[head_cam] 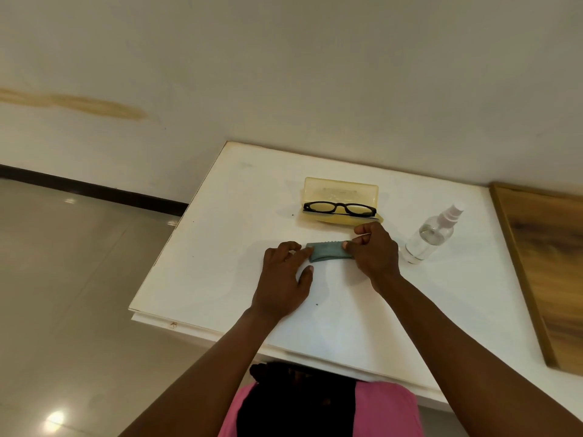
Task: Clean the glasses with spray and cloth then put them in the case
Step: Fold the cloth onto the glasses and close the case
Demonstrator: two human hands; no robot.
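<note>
Black-framed glasses point(340, 209) lie folded in the open yellow translucent case point(340, 189), whose lid stands up behind them. In front of the case a small grey-green cloth point(326, 252) lies folded on the white table point(220, 247). My left hand point(285, 279) touches the cloth's left end with its fingertips. My right hand point(373, 250) pinches the cloth's right end. A clear spray bottle point(432, 236) with a white nozzle stands just right of my right hand.
The table's left edge drops to a glossy tiled floor point(63, 279). A wall point(315, 74) runs along the table's far edge. A wooden board point(549, 272) lies along the table's right side.
</note>
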